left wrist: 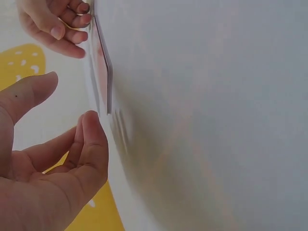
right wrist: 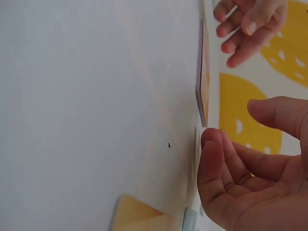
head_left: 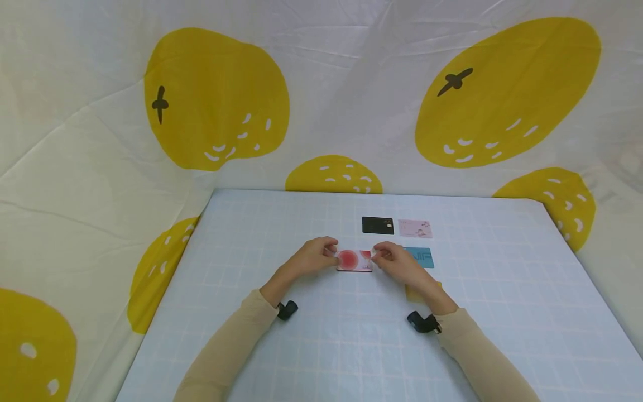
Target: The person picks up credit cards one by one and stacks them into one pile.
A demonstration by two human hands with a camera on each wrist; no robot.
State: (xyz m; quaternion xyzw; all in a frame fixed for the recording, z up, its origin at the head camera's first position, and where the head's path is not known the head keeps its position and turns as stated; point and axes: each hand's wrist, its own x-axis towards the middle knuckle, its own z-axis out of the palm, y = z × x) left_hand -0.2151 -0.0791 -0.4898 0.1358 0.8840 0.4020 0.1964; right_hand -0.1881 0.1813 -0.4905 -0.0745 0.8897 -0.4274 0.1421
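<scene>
Head view | left hand (head_left: 313, 257), right hand (head_left: 399, 266): half-spread | flanking card stack (head_left: 354, 261)

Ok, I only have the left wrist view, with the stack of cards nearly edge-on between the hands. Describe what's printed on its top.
Observer: In the head view, the stack of cards has a big red circle printed on top, at the end by the left hand.

Operator: Copy. Now report anything that the right hand is covering.

Observer: In the head view, that hand hides one corner of a teal card, which lies apart from the stack.
</scene>
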